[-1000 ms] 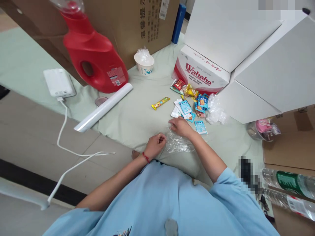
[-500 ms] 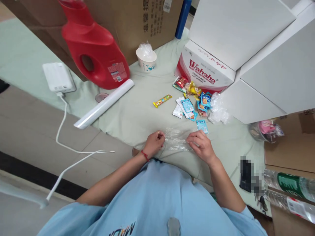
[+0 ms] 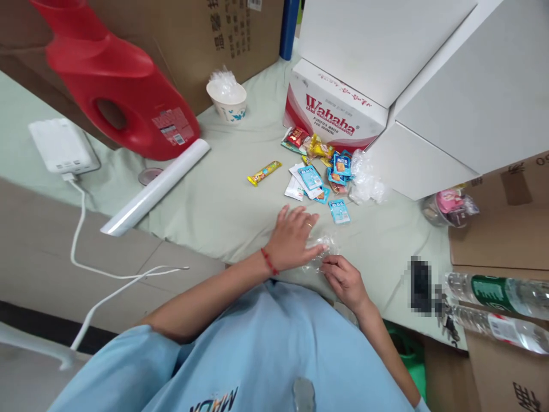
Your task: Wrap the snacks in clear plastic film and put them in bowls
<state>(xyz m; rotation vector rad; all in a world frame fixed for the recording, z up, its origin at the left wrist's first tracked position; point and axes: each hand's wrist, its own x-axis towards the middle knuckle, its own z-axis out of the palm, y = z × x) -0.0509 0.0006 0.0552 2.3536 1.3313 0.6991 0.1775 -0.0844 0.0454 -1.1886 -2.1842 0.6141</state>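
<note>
The person wears a light-blue, short-sleeved cloth T-shirt (image 3: pixel 257 337) with multicoloured printed lettering (image 3: pixel 218 400) between six and seven o'clock, an irregular grey patch (image 3: pixel 303 395) near six, and, on the left hand (image 3: pixel 291 237), a gold-coloured ring (image 3: pixel 309 225) and a red cord bracelet (image 3: pixel 269 261).

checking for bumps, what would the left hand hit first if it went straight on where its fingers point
Probably the nearer white packet, just ahead of the left hand, though how high the hand is above the cloth is hard to tell.
</note>
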